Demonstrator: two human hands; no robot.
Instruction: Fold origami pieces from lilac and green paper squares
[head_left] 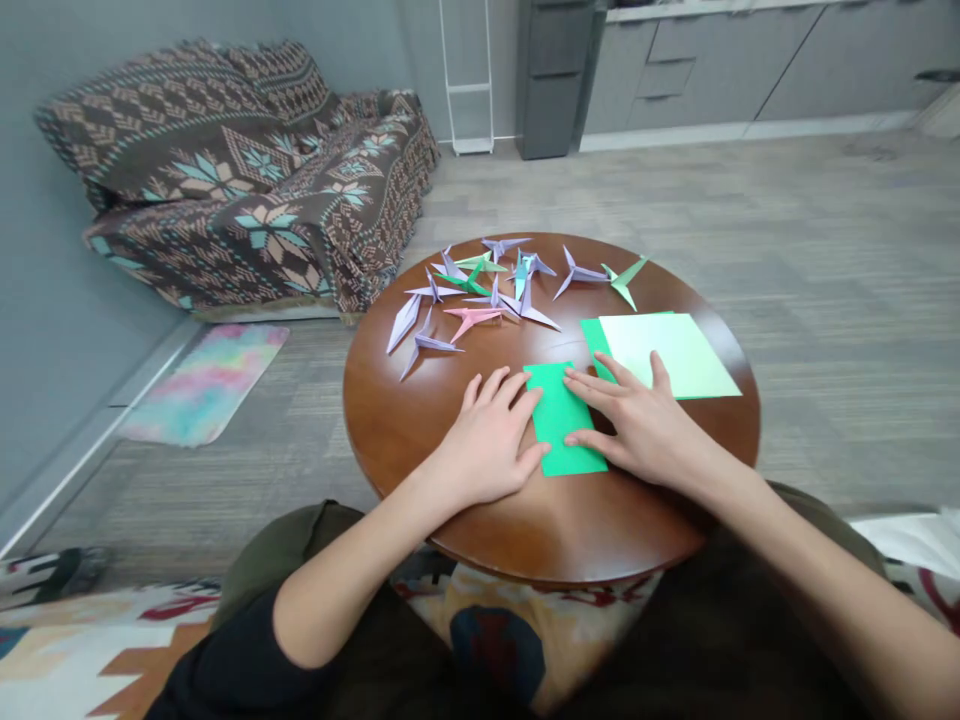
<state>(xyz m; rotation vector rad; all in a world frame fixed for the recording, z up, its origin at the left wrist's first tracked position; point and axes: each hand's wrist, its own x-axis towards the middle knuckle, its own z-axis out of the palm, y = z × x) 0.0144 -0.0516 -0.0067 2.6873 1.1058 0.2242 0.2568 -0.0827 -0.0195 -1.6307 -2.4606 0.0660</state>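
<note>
Between the fingers [525, 392] of both hands lies a bright green folded paper [564, 420]. Just beyond the right fingertips sit pale green sheets [679, 352] over a darker green one. Farther past the fingers, lilac, pink, teal and green paper figures [480, 290] dot the glossy reddish-brown worktop [405, 410].
</note>
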